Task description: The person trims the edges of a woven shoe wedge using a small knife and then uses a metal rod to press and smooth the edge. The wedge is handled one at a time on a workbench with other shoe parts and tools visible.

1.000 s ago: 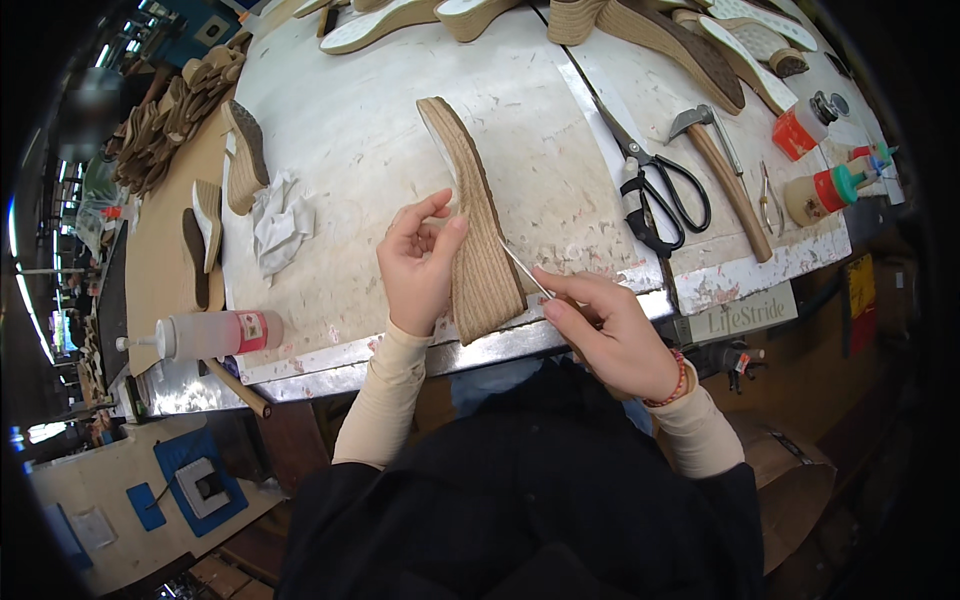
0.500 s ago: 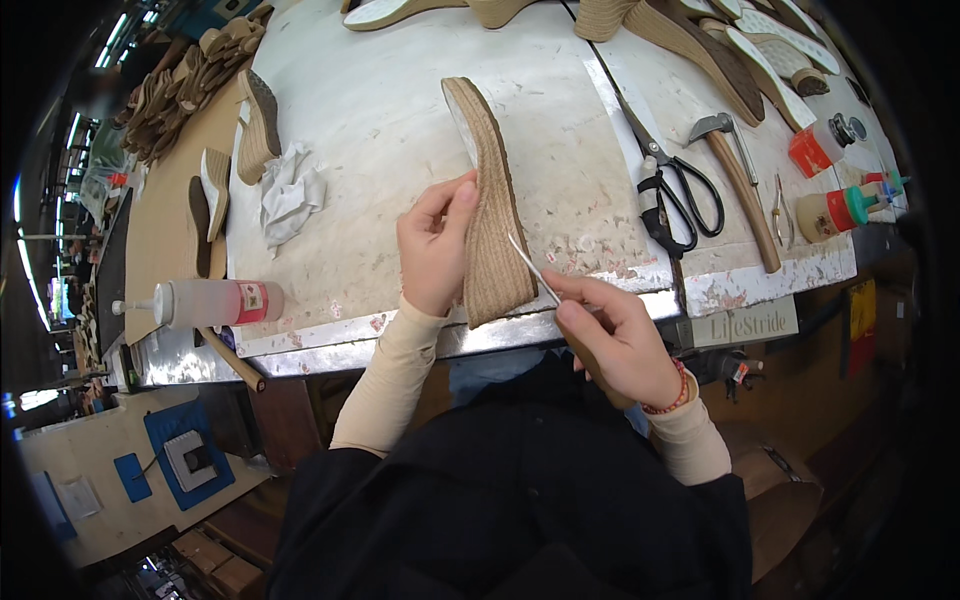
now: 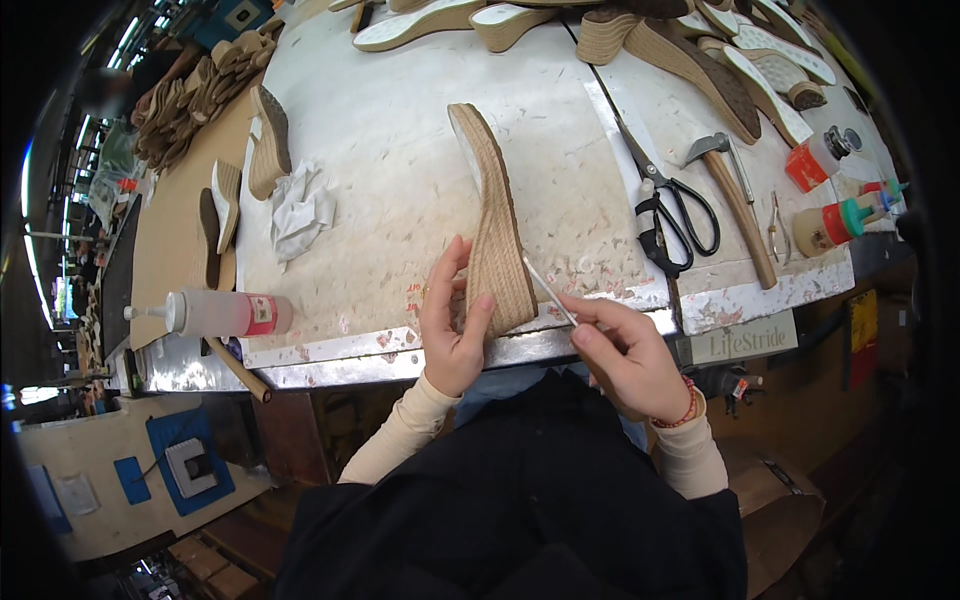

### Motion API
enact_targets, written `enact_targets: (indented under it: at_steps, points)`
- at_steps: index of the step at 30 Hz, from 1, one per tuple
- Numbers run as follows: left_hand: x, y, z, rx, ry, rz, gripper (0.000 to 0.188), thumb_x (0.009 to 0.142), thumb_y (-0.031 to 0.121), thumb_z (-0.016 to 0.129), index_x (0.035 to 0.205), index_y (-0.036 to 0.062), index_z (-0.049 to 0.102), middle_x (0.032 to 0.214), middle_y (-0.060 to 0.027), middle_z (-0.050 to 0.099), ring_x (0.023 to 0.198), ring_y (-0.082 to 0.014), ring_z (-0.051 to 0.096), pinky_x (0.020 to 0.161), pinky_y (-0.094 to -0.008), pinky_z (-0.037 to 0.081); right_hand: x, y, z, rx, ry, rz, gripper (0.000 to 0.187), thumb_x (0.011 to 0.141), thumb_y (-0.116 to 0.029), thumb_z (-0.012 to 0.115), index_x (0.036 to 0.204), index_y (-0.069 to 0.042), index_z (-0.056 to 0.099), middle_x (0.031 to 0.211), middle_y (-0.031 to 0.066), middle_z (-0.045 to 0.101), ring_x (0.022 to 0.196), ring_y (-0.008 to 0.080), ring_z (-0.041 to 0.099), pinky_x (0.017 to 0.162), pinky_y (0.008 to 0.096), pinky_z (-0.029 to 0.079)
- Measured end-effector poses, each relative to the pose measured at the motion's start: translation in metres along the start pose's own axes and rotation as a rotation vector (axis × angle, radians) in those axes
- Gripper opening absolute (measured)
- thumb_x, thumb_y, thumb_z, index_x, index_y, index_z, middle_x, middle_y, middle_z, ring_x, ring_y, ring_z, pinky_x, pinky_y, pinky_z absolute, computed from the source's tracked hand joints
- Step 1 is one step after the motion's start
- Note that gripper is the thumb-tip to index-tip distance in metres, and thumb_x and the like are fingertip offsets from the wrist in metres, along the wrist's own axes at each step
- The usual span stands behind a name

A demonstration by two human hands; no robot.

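A tan, rope-textured wedge shoe sole (image 3: pixel 497 235) stands on its side near the table's front edge, its thick heel end toward me. My left hand (image 3: pixel 455 325) grips that heel end from the left, thumb along the near side and fingers behind. In my right hand (image 3: pixel 632 362) is a slim metal hand tool (image 3: pixel 545 284), pinched between thumb and fingers. Its tip meets the sole's right edge, above the heel. Whatever handle it has is hidden in my palm.
Right of the sole lie black-handled scissors (image 3: pixel 690 215), a hammer (image 3: pixel 742 210) and pliers (image 3: pixel 777 228). Squeeze bottles (image 3: pixel 830 228) stand beyond them. A clear bottle (image 3: pixel 225 313) lies left, near crumpled white cloth (image 3: pixel 302 212). More wedge soles (image 3: pixel 690 75) crowd the far side.
My left hand has slid from the sole's middle down to its heel end. The tool tip has shifted from the sole's side face to its right edge. The sole sits slightly lower.
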State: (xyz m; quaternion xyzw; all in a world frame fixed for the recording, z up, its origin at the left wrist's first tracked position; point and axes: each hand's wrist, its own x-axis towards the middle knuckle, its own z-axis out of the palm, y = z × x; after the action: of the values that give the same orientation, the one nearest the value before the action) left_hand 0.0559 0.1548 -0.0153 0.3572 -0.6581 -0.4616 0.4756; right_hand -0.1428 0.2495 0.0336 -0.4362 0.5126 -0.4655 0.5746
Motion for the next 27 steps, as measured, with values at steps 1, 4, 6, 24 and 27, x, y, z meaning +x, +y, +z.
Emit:
enact_targets:
  at_steps: [1,4,6,24,27]
  points:
    - [-0.001,0.000,0.004,-0.051,0.037,-0.011,0.059,0.085,-0.002,0.056,0.141,-0.0017,0.037,0.137,-0.0168,0.047,0.120,-0.0229,0.050,0.096,-0.0349,0.043,0.002,0.002,-0.002,0.021,0.002,-0.008,0.035,0.098,-0.013,0.052,0.130,0.000,0.054,0.074,-0.0030,0.053,0.057,0.0019,0.046,0.048,0.0193,0.041]
    - [-0.001,0.002,0.012,-0.196,0.129,-0.091,0.052,0.086,-0.002,0.054,0.136,-0.0019,0.039,0.134,-0.0170,0.048,0.118,-0.0220,0.050,0.096,-0.0340,0.042,0.006,0.009,-0.005,0.012,0.054,-0.034,0.034,0.096,-0.013,0.055,0.128,0.000,0.056,0.078,-0.0001,0.055,0.059,0.0031,0.046,0.051,0.0204,0.041]
    - [0.003,0.006,0.011,-0.280,0.154,-0.161,0.047,0.087,-0.002,0.055,0.132,-0.0018,0.041,0.132,-0.0166,0.050,0.115,-0.0207,0.051,0.096,-0.0325,0.043,0.009,0.014,-0.004,-0.048,0.121,-0.065,0.033,0.094,-0.012,0.060,0.123,0.003,0.059,0.081,0.0040,0.057,0.064,0.0051,0.047,0.056,0.0226,0.040]
    - [0.077,-0.013,0.012,0.044,0.054,-0.155,0.038,0.082,0.005,0.065,0.120,-0.0001,0.059,0.107,-0.0084,0.061,0.091,-0.0147,0.057,0.079,-0.0287,0.047,0.051,0.014,0.002,-0.450,0.227,-0.438,0.033,0.088,-0.009,0.065,0.120,-0.003,0.063,0.072,0.0046,0.049,0.060,0.0114,0.044,0.056,0.0264,0.036]
    - [0.077,-0.015,0.013,0.020,0.046,-0.082,0.039,0.082,0.004,0.064,0.121,-0.0005,0.058,0.107,-0.0077,0.060,0.091,-0.0148,0.057,0.079,-0.0289,0.047,0.052,0.014,0.002,-0.456,0.222,-0.416,0.034,0.087,-0.010,0.065,0.120,-0.003,0.064,0.071,0.0056,0.049,0.061,0.0126,0.045,0.056,0.0266,0.037]
